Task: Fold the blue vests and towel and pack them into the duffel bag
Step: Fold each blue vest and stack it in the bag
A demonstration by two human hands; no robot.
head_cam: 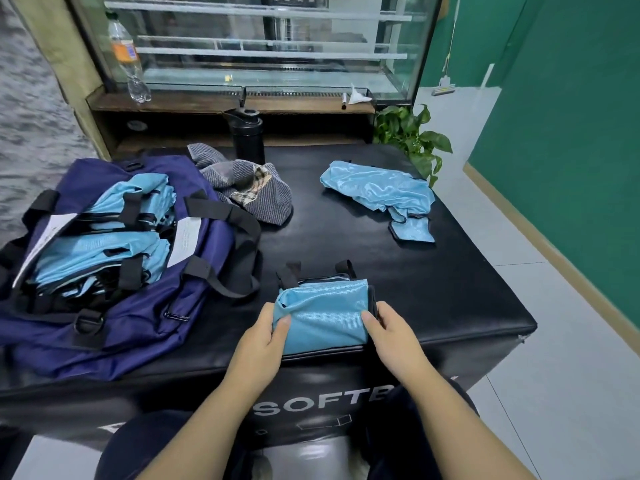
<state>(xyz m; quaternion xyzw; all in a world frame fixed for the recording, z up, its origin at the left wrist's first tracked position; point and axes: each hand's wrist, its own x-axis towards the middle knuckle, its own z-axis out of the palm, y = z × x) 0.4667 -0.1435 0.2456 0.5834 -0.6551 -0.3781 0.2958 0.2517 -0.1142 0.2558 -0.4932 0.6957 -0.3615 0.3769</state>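
Gripping folded vest [323, 315]: left hand [263, 341], right hand [391, 336] (thumbs on top)

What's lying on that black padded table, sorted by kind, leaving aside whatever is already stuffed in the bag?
Blue vests outside the bag: 2, a folded vest held by both hands, a crumpled vest at the far right
Checked towel: 1
Navy duffel bag: 1
Black bottle: 1
Total: 5
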